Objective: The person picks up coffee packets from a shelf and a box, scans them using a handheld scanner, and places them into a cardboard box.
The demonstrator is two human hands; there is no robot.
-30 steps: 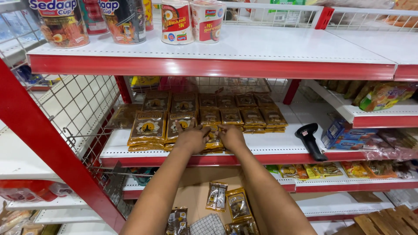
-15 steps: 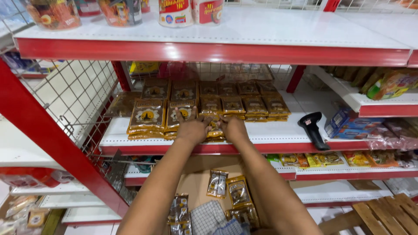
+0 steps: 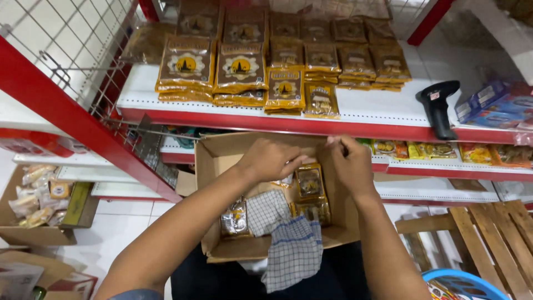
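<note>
- Both hands down in the cardboard box point(image 3: 216, 166), left hand point(image 3: 270, 160) curled, right hand point(image 3: 348, 162) pinching over a brown-and-gold packet point(image 3: 309, 181).
- Looks light, crinkly, slick; best pinched by the top edge.

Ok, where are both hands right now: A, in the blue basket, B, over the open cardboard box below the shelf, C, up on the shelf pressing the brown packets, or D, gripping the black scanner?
B: the left hand and right hand hover over the open cardboard box, above the packets inside it; the black scanner lies untouched on the shelf.
</note>
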